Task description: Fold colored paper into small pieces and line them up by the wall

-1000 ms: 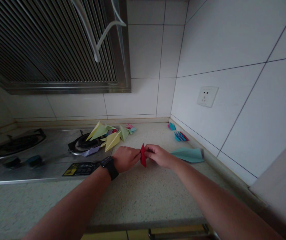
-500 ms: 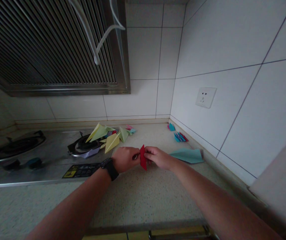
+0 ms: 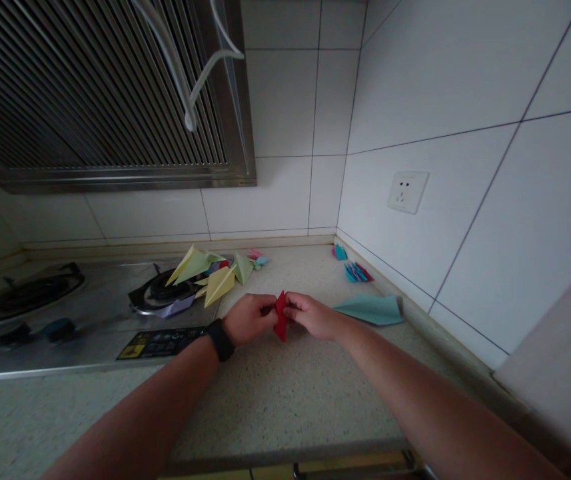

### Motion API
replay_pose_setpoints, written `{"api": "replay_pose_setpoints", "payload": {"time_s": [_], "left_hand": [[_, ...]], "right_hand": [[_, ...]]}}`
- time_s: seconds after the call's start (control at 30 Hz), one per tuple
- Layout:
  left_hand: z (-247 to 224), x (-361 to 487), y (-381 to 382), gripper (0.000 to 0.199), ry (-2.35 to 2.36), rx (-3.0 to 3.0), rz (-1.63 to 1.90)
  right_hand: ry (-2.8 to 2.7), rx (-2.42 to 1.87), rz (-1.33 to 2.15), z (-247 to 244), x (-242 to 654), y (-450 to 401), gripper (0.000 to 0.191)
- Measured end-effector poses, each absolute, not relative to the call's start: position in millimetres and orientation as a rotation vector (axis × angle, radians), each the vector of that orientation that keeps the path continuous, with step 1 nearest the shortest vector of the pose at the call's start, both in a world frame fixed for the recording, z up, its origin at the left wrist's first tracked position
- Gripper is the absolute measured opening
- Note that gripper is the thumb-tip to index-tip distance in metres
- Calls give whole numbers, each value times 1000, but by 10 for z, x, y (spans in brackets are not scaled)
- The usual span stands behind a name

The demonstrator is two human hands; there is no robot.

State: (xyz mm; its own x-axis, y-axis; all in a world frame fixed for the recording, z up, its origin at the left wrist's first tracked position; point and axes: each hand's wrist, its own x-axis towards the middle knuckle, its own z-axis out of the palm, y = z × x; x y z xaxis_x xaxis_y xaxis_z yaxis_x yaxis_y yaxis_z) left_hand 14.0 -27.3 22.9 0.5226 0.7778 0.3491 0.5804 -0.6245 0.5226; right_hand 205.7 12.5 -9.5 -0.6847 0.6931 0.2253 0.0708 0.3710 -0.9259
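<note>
Left hand (image 3: 250, 319) and right hand (image 3: 311, 316) meet over the speckled countertop (image 3: 285, 393), holding a folded piece of red paper (image 3: 280, 317) between them. The left hand, with a black watch (image 3: 220, 340) at its wrist, grips the red paper narrowly at its left side; the right hand pinches it from the right, thumb and fingers drawn close. The red paper stands roughly upright, its pointed ends showing above and below the fingers; its exact folds are too small to tell with certainty.

To the right, just beyond the right hand, a light blue paper (image 3: 372, 310) lies on the countertop near the wall. Farther back, in line toward the corner, lie a cluster of blue and red folded papers (image 3: 357, 272) and a smaller blue and pink folded paper (image 3: 339, 252). To the left, a group of pale yellow and green folded papers (image 3: 219, 283) lies partly over the right-hand burner (image 3: 162, 293) of the stove (image 3: 100, 340), with a lilac paper (image 3: 175, 307) at the burner's front edge. Small pink and light blue papers (image 3: 258, 258) adjoin the group's right end. Above the stove is a ribbed metal range hood (image 3: 130, 179); a white socket (image 3: 408, 192) is set in the tiled wall (image 3: 430, 80) at right.
</note>
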Motion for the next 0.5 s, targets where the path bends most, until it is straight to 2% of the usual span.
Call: {"api": "replay_pose_setpoints", "payload": {"time_s": [0.27,0.5], "left_hand": [[180,143,-248,25,1167,2449,842],[165,75,-215,20,1308,2457,935]], "right_hand": [[-1997,-661,1344,-108,2034,128,17],[-1925,-665,1334,-84,2036,144,25]]}}
